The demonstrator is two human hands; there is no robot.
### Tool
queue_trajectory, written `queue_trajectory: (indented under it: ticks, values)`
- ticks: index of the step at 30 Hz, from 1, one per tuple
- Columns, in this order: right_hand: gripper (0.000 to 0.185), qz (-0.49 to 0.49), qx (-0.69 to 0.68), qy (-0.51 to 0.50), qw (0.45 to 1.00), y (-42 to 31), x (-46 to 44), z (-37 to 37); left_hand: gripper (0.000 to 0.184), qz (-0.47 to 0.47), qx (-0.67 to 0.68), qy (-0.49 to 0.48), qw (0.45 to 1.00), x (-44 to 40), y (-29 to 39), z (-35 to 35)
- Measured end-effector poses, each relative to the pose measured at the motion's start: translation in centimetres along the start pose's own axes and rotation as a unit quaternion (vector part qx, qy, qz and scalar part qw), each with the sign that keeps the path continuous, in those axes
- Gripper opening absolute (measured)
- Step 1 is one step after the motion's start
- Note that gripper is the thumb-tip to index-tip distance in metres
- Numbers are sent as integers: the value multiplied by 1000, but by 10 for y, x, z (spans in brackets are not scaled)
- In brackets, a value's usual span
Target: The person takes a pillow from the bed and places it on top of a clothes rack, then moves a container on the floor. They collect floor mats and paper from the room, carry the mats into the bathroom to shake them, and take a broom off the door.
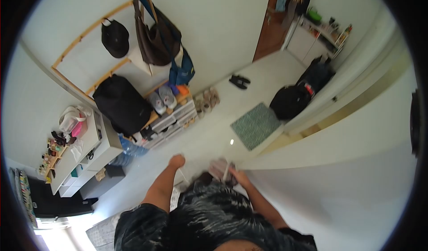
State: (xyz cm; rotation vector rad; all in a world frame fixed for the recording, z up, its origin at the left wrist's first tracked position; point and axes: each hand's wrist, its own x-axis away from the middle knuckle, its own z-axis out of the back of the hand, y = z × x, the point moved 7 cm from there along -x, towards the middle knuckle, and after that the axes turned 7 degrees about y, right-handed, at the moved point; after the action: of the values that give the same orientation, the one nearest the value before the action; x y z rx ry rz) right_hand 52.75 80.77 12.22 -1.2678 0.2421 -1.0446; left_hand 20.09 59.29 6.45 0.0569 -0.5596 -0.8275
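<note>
My left hand (pixel 177 161) is closed in a fist, held out in front of me on the left. A thin white cord (pixel 183 174) runs from it down toward my body. In front of my waist, my right hand (pixel 241 178) is closed on a pale pinkish, partly see-through bundle (pixel 218 168) with a white strip. Its exact kind is blurred. Dark cloth (pixel 203 179) lies beside the bundle, close to my patterned dark shirt (pixel 209 206).
A shoe rack (pixel 171 124) carries grey sneakers (pixel 162 99) and a black backpack (pixel 121 104). Bags hang above it. A white dresser (pixel 82 157) stands left. On the tiled floor lie a green mat (pixel 256 125), black slippers (pixel 240 81) and black bags (pixel 290 102). A white wall curves close on my right.
</note>
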Motion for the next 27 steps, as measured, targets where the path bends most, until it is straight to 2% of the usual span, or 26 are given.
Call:
queue_trajectory:
  ticks: [1,2,3,5,7,9,11,12,13,14,15,16,17,19,20,22,23,25,26,27]
  values:
    - [81,-69,-9,-30,997,-11,-8,-10,41,156,90,50,982,29,16,59]
    - [82,-129,-26,-56,990,-18,-19,-23,43,172,161,61,970,26,6,48]
    - [79,-165,14,-76,983,-19,-31,-33,44,179,230,81,953,15,-5,44]
    - [72,-162,11,-48,986,-42,-48,-45,45,170,307,136,926,-2,-21,37]
    - [69,-178,-18,-36,983,-47,-74,-58,45,201,389,122,891,-26,-35,31]
    - [66,-207,-48,-18,977,-45,-91,-69,44,250,312,81,913,-55,-52,33]
    - [64,-240,-79,10,967,-37,-123,-69,37,315,389,80,862,-84,-55,41]
    - [63,-224,-79,67,969,-6,-141,-70,38,270,354,15,895,-116,-67,37]
    - [63,-236,-70,67,967,-11,-142,-59,41,232,320,-49,917,-139,-86,18]
    - [62,-246,-31,93,964,-21,-147,-48,42,181,317,-54,929,-162,-88,22]
    - [61,-249,1,125,960,-33,-160,-39,42,179,311,-58,932,-180,-82,43]
    - [55,-248,44,102,962,-36,-170,-35,42,122,244,-57,960,-191,-63,77]
    - [55,-254,31,106,961,-40,-176,-32,43,61,172,-58,981,-196,-42,112]
    - [48,-257,75,104,958,-54,-191,-20,42,45,160,-75,983,-224,-21,145]
    - [42,-263,67,104,957,-60,-197,-15,40,54,209,-100,971,-239,-20,142]
    - [41,-285,53,123,949,-51,-209,-14,37,83,306,-157,935,-256,-21,124]
    - [43,-292,55,133,945,-42,-215,-13,37,80,294,-169,937,-264,-15,115]
    - [45,-292,90,151,940,-7,-228,-21,34,120,332,-124,927,-278,-17,100]
    - [44,-325,90,142,931,4,-233,-26,33,77,282,-130,947,-288,-23,85]
    - [44,-352,90,136,922,11,-250,-21,30,112,259,-140,949,-295,-18,76]
